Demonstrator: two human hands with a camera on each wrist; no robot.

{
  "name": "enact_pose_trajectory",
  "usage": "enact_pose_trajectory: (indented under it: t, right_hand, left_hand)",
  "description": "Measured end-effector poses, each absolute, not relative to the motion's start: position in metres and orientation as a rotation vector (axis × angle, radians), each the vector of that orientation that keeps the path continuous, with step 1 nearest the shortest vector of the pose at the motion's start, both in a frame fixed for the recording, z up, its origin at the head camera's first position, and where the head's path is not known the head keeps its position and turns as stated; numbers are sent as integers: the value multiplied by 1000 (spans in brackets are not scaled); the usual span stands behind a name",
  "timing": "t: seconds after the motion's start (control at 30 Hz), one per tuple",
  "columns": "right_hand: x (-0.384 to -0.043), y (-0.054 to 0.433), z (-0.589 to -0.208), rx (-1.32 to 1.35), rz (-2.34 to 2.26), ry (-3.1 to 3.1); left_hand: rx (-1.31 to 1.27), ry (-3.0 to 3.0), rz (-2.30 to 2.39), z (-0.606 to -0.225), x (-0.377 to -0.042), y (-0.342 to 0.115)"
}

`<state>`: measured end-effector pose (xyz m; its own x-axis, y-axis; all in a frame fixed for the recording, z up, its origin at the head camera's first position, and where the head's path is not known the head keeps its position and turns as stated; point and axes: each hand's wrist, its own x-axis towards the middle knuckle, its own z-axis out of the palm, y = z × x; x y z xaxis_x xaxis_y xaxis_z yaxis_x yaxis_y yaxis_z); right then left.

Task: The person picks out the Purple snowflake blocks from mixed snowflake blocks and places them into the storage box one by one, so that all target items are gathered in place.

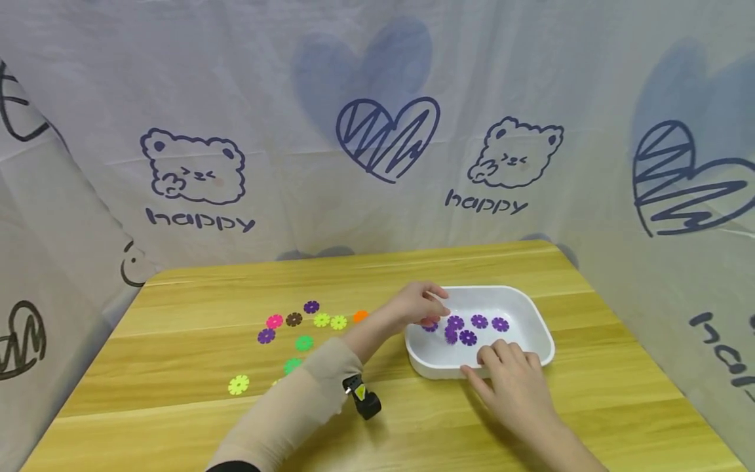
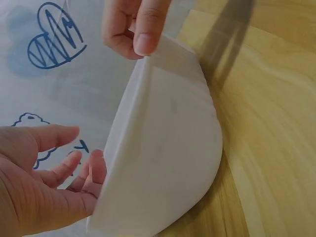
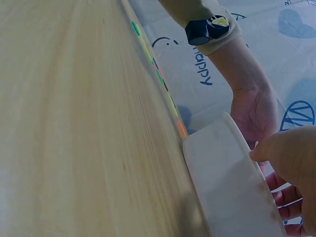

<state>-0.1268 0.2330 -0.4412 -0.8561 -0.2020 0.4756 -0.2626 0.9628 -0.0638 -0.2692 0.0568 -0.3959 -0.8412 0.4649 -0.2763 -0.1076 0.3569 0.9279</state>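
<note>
A white plastic tray [image 1: 519, 303] stands on the right half of the table, with several purple snowflake discs [image 1: 480, 322] lying inside. My left hand [image 1: 415, 305] reaches across its left end, over a purple disc it partly hides. In the left wrist view the left hand [image 2: 39, 187] has thumb and fingers spread apart, nothing between them. At the near side my right hand [image 1: 519, 387] holds the tray's rim, thumb outside and fingers over the inner side. The right wrist view shows its thumb [image 3: 276, 150] against the rim.
Left of the tray, loose snowflake discs lie on the wooden table [image 1: 147, 419]: yellow [image 1: 238, 385], green [image 1: 304, 343], pink [image 1: 274, 321], brown [image 1: 293, 319], purple [image 1: 267, 336] and orange [image 1: 360, 316]. The left forearm partly covers some. A printed curtain [image 1: 283, 170] hangs behind the table.
</note>
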Motion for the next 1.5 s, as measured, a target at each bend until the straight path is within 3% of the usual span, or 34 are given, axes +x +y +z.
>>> enact_pose_trajectory:
  t: [0.63,1.1,1.5]
  right_hand:
    - [-126,232,-442,350,186,-2577]
    - [-126,232,-442,346,197,-2600]
    - [-127,232,-443,327,197,-2610]
  left_hand:
    - [423,2089,1586,-377,-238,-40]
    - [241,2162,1725,-395,-220,-135]
    - [-14,2349,1825,-416,-225,-197]
